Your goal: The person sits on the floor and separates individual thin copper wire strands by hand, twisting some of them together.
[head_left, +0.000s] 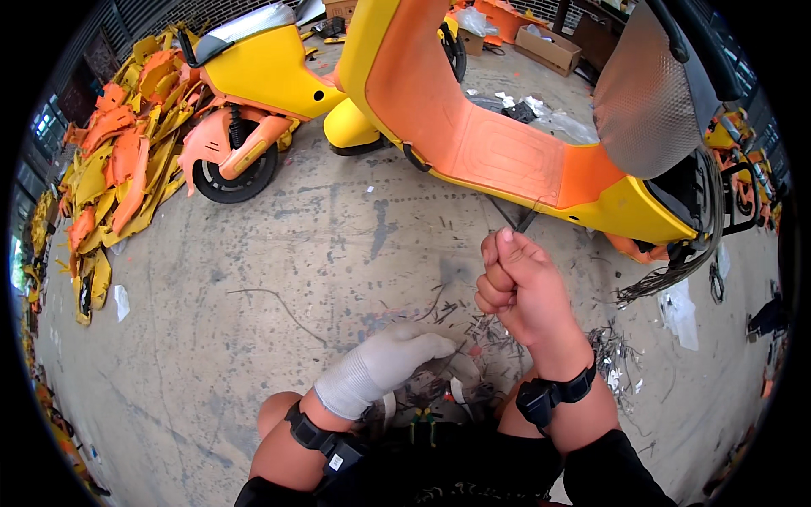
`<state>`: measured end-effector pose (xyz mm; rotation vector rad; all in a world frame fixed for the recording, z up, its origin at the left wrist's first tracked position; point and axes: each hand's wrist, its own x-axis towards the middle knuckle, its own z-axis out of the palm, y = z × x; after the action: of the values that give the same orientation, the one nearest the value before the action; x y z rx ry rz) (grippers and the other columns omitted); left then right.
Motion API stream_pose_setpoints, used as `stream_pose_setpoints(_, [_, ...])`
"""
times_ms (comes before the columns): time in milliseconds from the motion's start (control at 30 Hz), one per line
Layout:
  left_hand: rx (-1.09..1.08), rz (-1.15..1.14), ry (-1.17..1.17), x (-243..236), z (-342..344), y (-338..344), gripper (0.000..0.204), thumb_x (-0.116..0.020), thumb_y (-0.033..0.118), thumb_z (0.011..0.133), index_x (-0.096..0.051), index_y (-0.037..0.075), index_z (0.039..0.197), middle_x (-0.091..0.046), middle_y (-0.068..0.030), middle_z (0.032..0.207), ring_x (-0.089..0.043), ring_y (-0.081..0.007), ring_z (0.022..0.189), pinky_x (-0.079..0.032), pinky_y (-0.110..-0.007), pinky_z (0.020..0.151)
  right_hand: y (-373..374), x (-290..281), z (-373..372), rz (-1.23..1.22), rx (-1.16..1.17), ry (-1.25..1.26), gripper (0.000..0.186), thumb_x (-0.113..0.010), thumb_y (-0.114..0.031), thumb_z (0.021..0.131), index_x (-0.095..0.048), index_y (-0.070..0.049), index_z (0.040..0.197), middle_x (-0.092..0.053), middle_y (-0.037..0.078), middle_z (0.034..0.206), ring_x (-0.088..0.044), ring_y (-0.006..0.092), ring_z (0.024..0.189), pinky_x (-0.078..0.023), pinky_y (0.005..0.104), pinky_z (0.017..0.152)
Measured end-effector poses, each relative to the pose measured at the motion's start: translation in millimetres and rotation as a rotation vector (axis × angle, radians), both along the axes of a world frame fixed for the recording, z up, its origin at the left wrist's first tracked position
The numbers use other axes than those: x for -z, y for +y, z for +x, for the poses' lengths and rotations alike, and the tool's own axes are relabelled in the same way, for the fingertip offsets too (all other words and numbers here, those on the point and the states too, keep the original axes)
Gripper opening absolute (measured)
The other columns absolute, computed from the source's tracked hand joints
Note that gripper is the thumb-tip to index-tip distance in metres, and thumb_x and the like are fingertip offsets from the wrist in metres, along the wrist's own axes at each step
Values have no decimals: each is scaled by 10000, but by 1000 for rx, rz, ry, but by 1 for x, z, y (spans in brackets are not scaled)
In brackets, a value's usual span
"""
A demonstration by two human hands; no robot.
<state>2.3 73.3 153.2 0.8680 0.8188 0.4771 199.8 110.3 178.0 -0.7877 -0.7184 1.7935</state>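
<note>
Right hand [519, 287]: bare fist, grip closed on thin dark ties [517, 218] jutting toward 12 o'clock. Left hand [384, 365]: gloved, grip unclear, low over clippings [498, 334] on floor [253, 338]. Ties likely light, springy, slippery; best pinched near base.

Glossy yellow-and-orange plastic scooter [507, 160] at twelve o'clock – rough, matt concrete floor [253, 296]; white knit cloth glove on the left hand [380, 365].

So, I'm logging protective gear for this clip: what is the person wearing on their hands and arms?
The left hand wears a pale grey knitted work glove. The right hand is bare. Each wrist carries a black strap with a small black device: left wrist band, right wrist band. Black sleeves sit pushed up by the elbows.
</note>
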Motion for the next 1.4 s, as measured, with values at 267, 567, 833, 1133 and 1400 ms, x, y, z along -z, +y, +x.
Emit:
stream_pose_setpoints(267, [-90, -112, -75, 8, 7, -2, 271, -486, 116, 882, -671, -63, 968, -645, -94, 865, -571, -157, 756, -463, -256, 694, -6, -1, -13, 3, -36, -80, 322, -450, -304, 1039, -487, -38, 861, -277, -46, 543, -240, 81, 470, -230, 269, 469])
stream_pose_setpoints(567, [-151, 22, 144, 6, 5, 0, 221, -514, 73, 835, -658, -77, 909, -633, -88, 788, -555, -137, 655, -455, -250, 614, -5, -4, -4, 9, 2, -50, 317, -444, -292, 1041, -482, -38, 855, -273, -47, 542, -232, 79, 468, -225, 272, 469])
stream_pose_setpoints(833, [-165, -24, 53, 8, 5, 0, 218, -495, 54, 831, -619, -108, 908, -578, -110, 693, -540, -187, 609, -473, -307, 616, 0, -11, 6, 19, 119, -62, 319, -445, -299, 1040, -465, -46, 846, -266, -49, 530, -227, 74, 439, -226, 266, 448])
stream_pose_setpoints(1133, [-148, -11, 55, 9, 1, -1, 223, -488, 56, 833, -611, -114, 908, -563, -112, 655, -541, -207, 599, -476, -321, 615, 8, -14, 23, 54, 202, -63, 311, -444, -310, 1037, -471, -65, 848, -241, -54, 531, -216, 70, 429, -226, 259, 435])
stream_pose_setpoints(1400, [-188, -36, 42, 14, -2, -3, 223, -485, 43, 828, -606, -123, 918, -561, -113, 651, -543, -214, 585, -480, -326, 582, 15, -13, 37, 54, 276, -66, 307, -441, -310, 1036, -476, -86, 830, -224, -58, 534, -204, 72, 432, -225, 251, 434])
